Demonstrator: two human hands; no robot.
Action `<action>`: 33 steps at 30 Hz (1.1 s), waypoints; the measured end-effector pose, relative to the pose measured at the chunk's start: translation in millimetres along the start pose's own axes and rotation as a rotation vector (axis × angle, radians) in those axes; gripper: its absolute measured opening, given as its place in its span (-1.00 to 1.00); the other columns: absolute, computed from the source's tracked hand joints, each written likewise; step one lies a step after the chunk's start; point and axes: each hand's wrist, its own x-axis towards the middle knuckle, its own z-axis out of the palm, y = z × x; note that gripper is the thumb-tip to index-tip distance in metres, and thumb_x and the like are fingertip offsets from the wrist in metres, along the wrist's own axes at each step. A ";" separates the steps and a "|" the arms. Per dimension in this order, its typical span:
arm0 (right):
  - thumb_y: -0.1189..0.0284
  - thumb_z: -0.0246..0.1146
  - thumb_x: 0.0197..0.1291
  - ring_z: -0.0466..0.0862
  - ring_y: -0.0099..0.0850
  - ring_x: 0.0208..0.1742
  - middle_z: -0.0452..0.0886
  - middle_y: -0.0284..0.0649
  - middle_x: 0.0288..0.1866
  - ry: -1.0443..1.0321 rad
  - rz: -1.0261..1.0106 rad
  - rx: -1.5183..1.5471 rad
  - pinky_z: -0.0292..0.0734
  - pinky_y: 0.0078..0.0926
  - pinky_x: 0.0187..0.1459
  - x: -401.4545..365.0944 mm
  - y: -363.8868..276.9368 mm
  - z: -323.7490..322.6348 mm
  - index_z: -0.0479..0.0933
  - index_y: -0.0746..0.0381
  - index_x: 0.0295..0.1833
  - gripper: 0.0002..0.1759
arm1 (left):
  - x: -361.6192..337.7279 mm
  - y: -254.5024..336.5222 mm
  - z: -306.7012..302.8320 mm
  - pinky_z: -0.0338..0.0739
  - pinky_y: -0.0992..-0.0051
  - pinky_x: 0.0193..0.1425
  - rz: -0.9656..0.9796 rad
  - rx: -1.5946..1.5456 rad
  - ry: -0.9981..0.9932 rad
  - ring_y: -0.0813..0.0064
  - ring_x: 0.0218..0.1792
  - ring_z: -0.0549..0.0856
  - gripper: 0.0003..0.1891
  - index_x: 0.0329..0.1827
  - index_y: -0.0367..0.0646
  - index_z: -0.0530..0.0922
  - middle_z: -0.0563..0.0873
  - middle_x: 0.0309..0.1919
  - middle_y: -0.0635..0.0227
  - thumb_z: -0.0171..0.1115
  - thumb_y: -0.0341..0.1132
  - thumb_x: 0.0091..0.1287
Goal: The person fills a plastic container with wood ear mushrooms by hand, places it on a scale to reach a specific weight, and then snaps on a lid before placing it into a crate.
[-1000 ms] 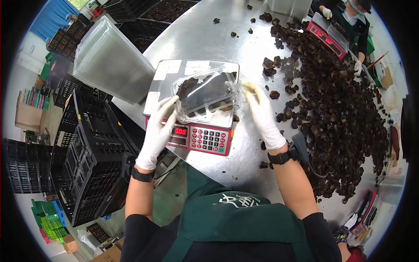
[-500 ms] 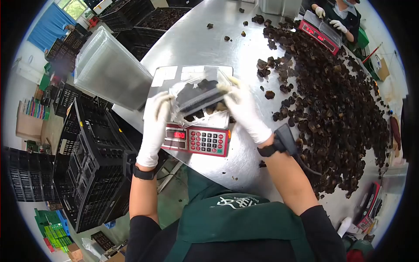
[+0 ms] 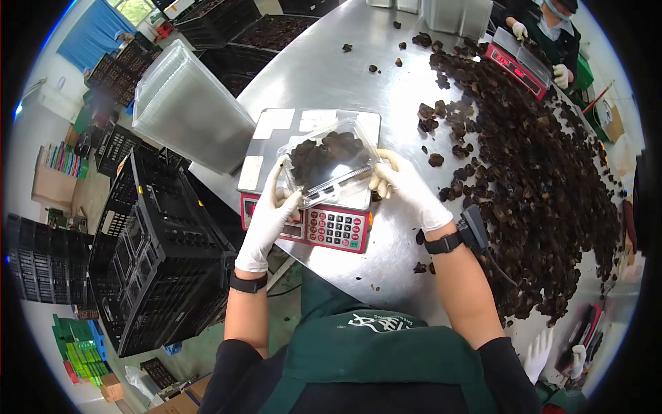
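Over the scale (image 3: 274, 142), the left hand (image 3: 270, 212) and right hand (image 3: 402, 183), fingers curled, grip a clear box (image 3: 349, 174) holding dark fungus (image 3: 324, 157).

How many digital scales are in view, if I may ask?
2 for certain: the near scale beneath the clear plastic box, the far scale beside the co-worker. The red-edged object at lower right may be a third; too unclear to tell.

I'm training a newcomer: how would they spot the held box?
On the shiny metal table, find the red keypad scale. Above it, the white-gloved left hand and right hand hold the clear plastic box. Dark brown clumps inside distinguish it from the tall clear stack.
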 end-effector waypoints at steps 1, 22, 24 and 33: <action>0.43 0.08 0.42 0.56 -0.62 -0.54 0.70 -0.21 -0.37 -0.007 0.032 0.009 0.44 -0.70 -0.51 -2.0 -5.2 -0.9 0.24 0.44 0.46 -0.43 | -2.3 2.5 -0.4 0.49 0.64 -0.30 -0.023 -0.022 -0.013 0.68 -0.43 0.56 -0.12 0.70 0.06 -0.08 0.64 -0.39 0.39 0.26 -0.39 0.42; 0.22 0.19 0.47 0.66 -0.55 -0.45 0.72 -0.17 -0.16 0.020 0.058 0.005 0.63 -0.60 -0.52 -27.7 -0.8 -5.4 0.09 0.26 0.56 -0.29 | -32.7 -1.0 -4.9 0.57 0.61 -0.38 -0.004 -0.124 0.135 0.52 -0.43 0.71 -0.22 0.65 -0.23 -0.17 0.75 -0.19 0.12 0.07 -0.14 0.58; 0.20 0.13 0.50 0.68 -0.54 -0.44 0.72 -0.18 -0.14 0.108 0.061 0.064 0.68 -0.54 -0.49 -46.7 -2.3 -11.1 0.14 0.25 0.55 -0.34 | -37.1 -6.9 -41.9 0.56 0.63 -0.28 0.115 -0.085 0.448 0.56 -0.33 0.71 -0.29 0.62 -0.28 -0.03 0.74 -0.12 0.17 0.07 -0.16 0.58; 0.40 0.05 0.46 0.65 -0.61 -0.34 0.74 -0.24 -0.19 -0.011 0.118 -0.119 0.49 -0.69 -0.26 -113.7 5.6 11.3 0.52 0.31 0.27 -0.62 | 27.7 59.2 -53.2 0.53 0.53 -0.03 0.399 0.345 0.412 0.55 -0.09 0.71 -0.71 -0.13 -0.24 0.76 0.78 -0.15 0.33 0.26 -0.18 0.45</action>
